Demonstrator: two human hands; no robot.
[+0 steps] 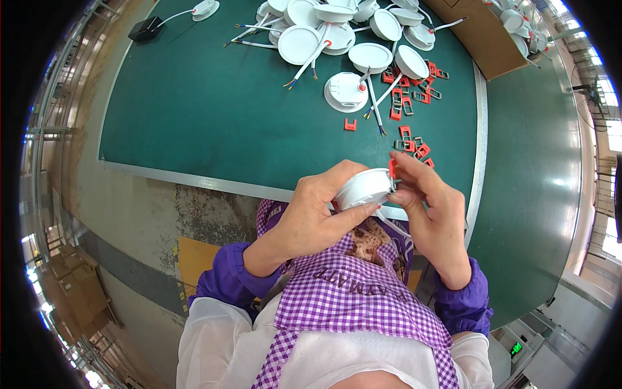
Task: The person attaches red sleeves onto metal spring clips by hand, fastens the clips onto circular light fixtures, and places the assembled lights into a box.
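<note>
My left hand (317, 211) is closed round a white round light fitting (364, 186), held tilted just off the table's near edge. A white cable hangs from the fitting below my hands. Between the thumb and fingers of my right hand (433, 211) is a small red clip (392, 168), pressed against the fitting's right side; how far it is seated is hidden. Beyond my hands, a loose red clip (350, 124) lies apart on the table. A scattered group of red clips with metal loops (414, 148) lies close to my right fingers.
The green table (214, 123) has a pale metal edge. Many white light fittings (299, 44) with bare-ended cables are heaped at the far side. A cardboard box (483, 39) stands far right, beside a second green surface (525, 162). A black block (145, 29) sits far left.
</note>
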